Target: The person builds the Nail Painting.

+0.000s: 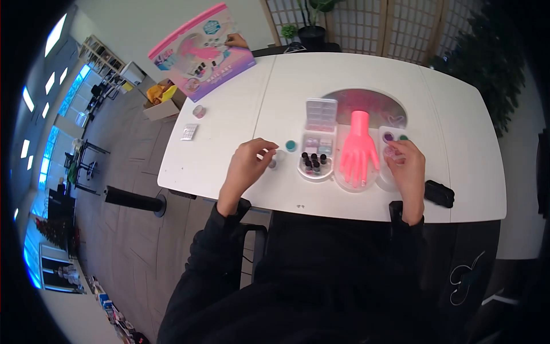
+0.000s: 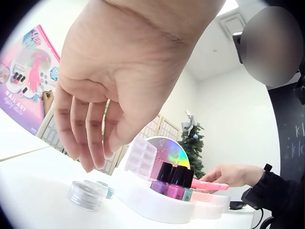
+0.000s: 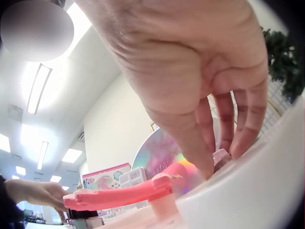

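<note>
My left hand (image 1: 247, 166) hovers over small clear jars (image 2: 86, 195) left of the nail polish bottles (image 2: 175, 183), its fingers relaxed and holding nothing. A teal pot (image 1: 291, 146) lies close by. My right hand (image 1: 408, 172) pinches a small pink pot (image 3: 221, 159) between thumb and fingers at the white tray (image 1: 387, 181), where a purple pot (image 1: 388, 137) and a green pot (image 1: 403, 138) sit. Between the hands, the pink model hand (image 1: 358, 149) lies palm side unclear, fingers toward me, on its base (image 1: 341, 182).
A clear-lidded case (image 1: 321, 114) stands before the mirror-like half disc (image 1: 378, 106). Farther left are a nail art box (image 1: 203, 51), a pink jar (image 1: 199, 112) and a small packet (image 1: 189, 132). A black case (image 1: 439, 194) lies right of my right hand.
</note>
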Tool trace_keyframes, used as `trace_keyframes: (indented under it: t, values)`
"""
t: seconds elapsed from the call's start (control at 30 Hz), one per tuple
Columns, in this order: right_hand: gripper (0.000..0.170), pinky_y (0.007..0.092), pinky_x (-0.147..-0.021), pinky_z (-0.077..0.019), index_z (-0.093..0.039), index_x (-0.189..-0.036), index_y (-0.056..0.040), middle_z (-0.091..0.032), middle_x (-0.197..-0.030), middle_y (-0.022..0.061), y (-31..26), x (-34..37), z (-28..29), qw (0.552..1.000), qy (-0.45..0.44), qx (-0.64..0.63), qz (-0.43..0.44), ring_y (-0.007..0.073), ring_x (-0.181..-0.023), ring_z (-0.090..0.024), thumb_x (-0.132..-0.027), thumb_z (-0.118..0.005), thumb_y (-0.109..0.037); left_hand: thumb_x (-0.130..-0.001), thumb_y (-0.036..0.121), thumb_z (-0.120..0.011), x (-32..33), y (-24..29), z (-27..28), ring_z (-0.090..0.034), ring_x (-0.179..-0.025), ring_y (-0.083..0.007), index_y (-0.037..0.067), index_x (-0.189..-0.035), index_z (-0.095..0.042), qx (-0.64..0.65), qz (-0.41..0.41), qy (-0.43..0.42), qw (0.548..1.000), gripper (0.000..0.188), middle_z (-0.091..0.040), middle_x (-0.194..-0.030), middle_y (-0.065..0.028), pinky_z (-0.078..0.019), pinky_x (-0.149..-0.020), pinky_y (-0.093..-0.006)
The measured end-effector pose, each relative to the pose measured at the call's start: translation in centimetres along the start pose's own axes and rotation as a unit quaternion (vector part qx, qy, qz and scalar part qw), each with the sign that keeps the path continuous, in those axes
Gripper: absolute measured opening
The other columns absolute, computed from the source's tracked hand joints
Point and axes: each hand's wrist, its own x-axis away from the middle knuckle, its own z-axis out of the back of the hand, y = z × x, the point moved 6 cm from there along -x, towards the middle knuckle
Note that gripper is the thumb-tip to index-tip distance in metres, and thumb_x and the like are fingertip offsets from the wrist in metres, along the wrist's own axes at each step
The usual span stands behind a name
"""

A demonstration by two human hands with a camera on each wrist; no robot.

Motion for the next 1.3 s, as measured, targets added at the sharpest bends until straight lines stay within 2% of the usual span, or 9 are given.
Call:
trace_keyframes:
  t: [0.17, 0.27, 0.4, 0.6, 0.87, 1.07, 1.17, 1.23, 1.3]
  values:
    - [0.038, 0.0341, -0.075, -0.061, -0.077, -0.119, -0.002, -0.07, -0.11, 0.0123, -0.8, 0.1, 0.6, 0.996, -0.007, 0.072, -0.059, 0.0256, -0.095, -0.072, -0.082, -0.08, 0.006, -0.096, 0.004, -0.072, 0.0, 0.3, 0.3, -0.075, -0.082, -0.0223, 0.001, -0.11, -0.078, -0.022, -0.001, 0.017, 1.0, 0.017, -0.077, -0.098, -0.0122, -0.0615, -0.071, -0.0315]
    - [0.039, 0.0347, -0.077, -0.0612, -0.077, -0.119, -0.0034, -0.071, -0.111, 0.0114, -1.6, -0.1, 1.2, 1.0, 0.011, 0.009, -0.023, 0.026, -0.095, -0.072, -0.082, -0.079, 0.007, -0.096, 0.004, -0.071, 0.2, 1.3, 0.9, -0.074, -0.082, -0.0222, 0.001, -0.11, -0.078, -0.011, -0.001, 0.049, 0.999, 0.016, -0.077, -0.1, -0.0123, -0.0613, -0.071, -0.0319]
    - [0.04, 0.0344, -0.079, -0.0611, -0.076, -0.121, -0.0028, -0.071, -0.111, 0.012, -2.5, 0.2, 1.2, 0.999, 0.014, 0.034, -0.006, 0.0261, -0.096, -0.073, -0.082, -0.079, 0.008, -0.095, 0.006, -0.071, 0.3, 2.1, 1.2, -0.074, -0.081, -0.0248, 0.002, -0.108, -0.079, -0.002, -0.004, 0.065, 0.998, 0.015, -0.077, -0.099, -0.0118, -0.0609, -0.071, -0.0341]
    - [0.036, 0.0351, -0.083, -0.0601, -0.076, -0.117, 0.0023, -0.07, -0.109, 0.0144, 0.1, 0.3, 0.0, 1.0, -0.001, -0.002, -0.01, 0.029, -0.095, -0.072, -0.083, -0.076, 0.011, -0.096, 0.007, -0.071, 0.4, 1.4, 1.5, -0.074, -0.08, -0.0258, 0.003, -0.106, -0.079, -0.076, -0.016, 0.085, 0.993, 0.013, -0.076, -0.098, -0.011, -0.0601, -0.07, -0.0347]
    - [0.023, 0.0364, -0.085, -0.0567, -0.073, -0.11, 0.011, -0.065, -0.111, 0.0168, -0.9, 0.7, -1.2, 0.995, -0.005, 0.039, 0.095, 0.0291, -0.094, -0.068, -0.089, -0.066, 0.016, -0.097, 0.006, -0.07, 0.4, 0.8, 1.5, -0.076, -0.08, -0.0243, 0.003, -0.106, -0.079, -0.08, -0.014, 0.08, 0.993, 0.013, -0.077, -0.093, -0.0113, -0.0613, -0.069, -0.033]
    - [0.024, 0.0362, -0.083, -0.0582, -0.072, -0.107, 0.0115, -0.068, -0.108, 0.0176, -1.1, 0.7, -0.8, 0.995, 0.01, 0.086, 0.053, 0.0294, -0.096, -0.071, -0.086, -0.064, 0.019, -0.094, 0.009, -0.071, -0.1, 0.5, 1.6, -0.074, -0.076, -0.0253, 0.009, -0.104, -0.079, -0.115, -0.031, 0.076, 0.99, 0.013, -0.078, -0.094, -0.007, -0.0574, -0.067, -0.038]
    - [0.023, 0.038, -0.083, -0.059, -0.073, -0.105, 0.01, -0.07, -0.105, 0.0175, -1.5, 0.7, -0.7, 0.988, 0.035, 0.123, 0.092, 0.0307, -0.095, -0.072, -0.085, -0.065, 0.019, -0.094, 0.008, -0.07, -0.5, 0.3, 1.1, -0.074, -0.078, -0.0254, 0.008, -0.103, -0.079, -0.11, -0.03, 0.055, 0.992, 0.012, -0.078, -0.095, -0.0069, -0.0577, -0.07, -0.0382]
    - [0.021, 0.0399, -0.084, -0.0579, -0.073, -0.103, 0.0092, -0.071, -0.104, 0.0169, -1.1, 0.6, -0.5, 0.989, 0.039, 0.118, 0.083, 0.0332, -0.096, -0.07, -0.084, -0.067, 0.016, -0.095, 0.006, -0.072, -1.0, 0.0, 0.1, -0.075, -0.09, -0.0261, 0.003, -0.11, -0.077, -0.105, -0.045, 0.006, 0.993, 0.016, -0.075, -0.106, -0.0119, -0.061, -0.076, -0.0346]
    - [0.018, 0.0417, -0.084, -0.0569, -0.073, -0.101, 0.0084, -0.071, -0.103, 0.0164, -0.9, 0.7, -0.3, 0.99, 0.046, 0.114, 0.07, 0.0356, -0.096, -0.068, -0.083, -0.07, 0.013, -0.094, 0.005, -0.073, -1.4, 0.3, -0.9, -0.074, -0.097, -0.0291, 0.003, -0.113, -0.076, -0.079, -0.052, -0.01, 0.995, 0.019, -0.073, -0.113, -0.013, -0.0603, -0.081, -0.0364]
